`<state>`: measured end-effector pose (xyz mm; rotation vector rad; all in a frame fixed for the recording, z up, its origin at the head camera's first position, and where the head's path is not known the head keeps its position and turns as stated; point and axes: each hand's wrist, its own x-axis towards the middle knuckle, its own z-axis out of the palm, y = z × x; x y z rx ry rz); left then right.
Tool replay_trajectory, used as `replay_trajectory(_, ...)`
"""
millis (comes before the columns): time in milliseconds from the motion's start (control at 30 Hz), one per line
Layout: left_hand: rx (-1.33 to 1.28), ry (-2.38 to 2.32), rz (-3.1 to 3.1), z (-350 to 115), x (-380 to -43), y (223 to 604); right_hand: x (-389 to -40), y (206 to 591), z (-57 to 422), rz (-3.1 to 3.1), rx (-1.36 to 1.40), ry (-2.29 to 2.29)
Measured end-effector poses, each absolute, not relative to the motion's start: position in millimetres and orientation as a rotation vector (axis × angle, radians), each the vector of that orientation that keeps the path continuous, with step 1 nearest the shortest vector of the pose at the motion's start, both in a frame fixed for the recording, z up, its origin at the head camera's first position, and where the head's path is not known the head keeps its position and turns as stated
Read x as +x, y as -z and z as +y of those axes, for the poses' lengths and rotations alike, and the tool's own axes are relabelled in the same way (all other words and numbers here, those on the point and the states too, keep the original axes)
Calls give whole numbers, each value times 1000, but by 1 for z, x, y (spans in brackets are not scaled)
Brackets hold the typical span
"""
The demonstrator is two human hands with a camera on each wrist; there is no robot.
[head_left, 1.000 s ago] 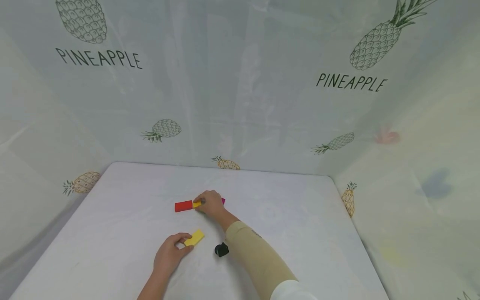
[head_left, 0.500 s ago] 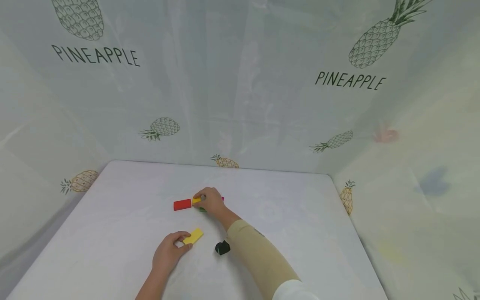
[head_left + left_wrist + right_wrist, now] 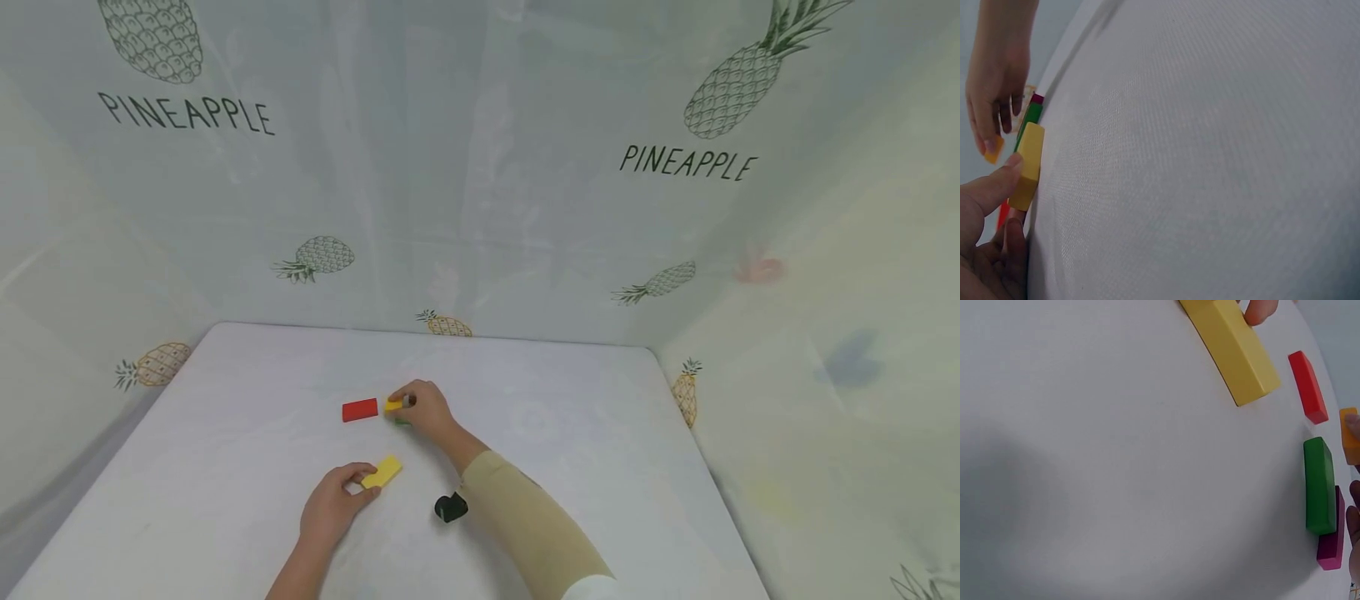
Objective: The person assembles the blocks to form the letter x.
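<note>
My left hand (image 3: 328, 506) pinches a yellow rectangular block (image 3: 383, 472) between thumb and fingers, close over the table. Farther out, my right hand (image 3: 431, 412) grips a smaller orange block (image 3: 393, 406) by its fingertips. A red block (image 3: 360, 410) lies just left of the orange one. Beneath the right hand, part of a green block (image 3: 402, 422) shows. In the right wrist view, the green block (image 3: 1320, 486) lies alongside a purple block (image 3: 1332, 540), which the right hand hides in the head view.
A white-covered table (image 3: 585, 433) spreads under both hands. Behind it hangs a pineapple-print curtain (image 3: 480, 183), which also lines the sides. A small black object (image 3: 451, 507) shows beside the right sleeve (image 3: 525, 521).
The right hand with the orange block has shifted slightly right, widening the gap to the red block. It now covers the purple block in the head view. The left hand keeps its pinch.
</note>
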<state>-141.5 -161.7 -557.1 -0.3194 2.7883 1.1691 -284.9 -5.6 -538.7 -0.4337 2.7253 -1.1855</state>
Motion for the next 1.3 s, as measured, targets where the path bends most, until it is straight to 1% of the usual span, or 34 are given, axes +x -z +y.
replay_trajectory(633, -316, -1165, 2789, -162, -142, 560, -257, 545, 10, 2732, -287, 1271)
replay_trajectory(1067, -324, -1164, 2800, -161, -142, 560, -243, 549, 16, 2752, -307, 1251)
replay_trajectory(1300, -336, -1157, 2800, -161, -140, 560, -234, 560, 19, 2713, -276, 1376)
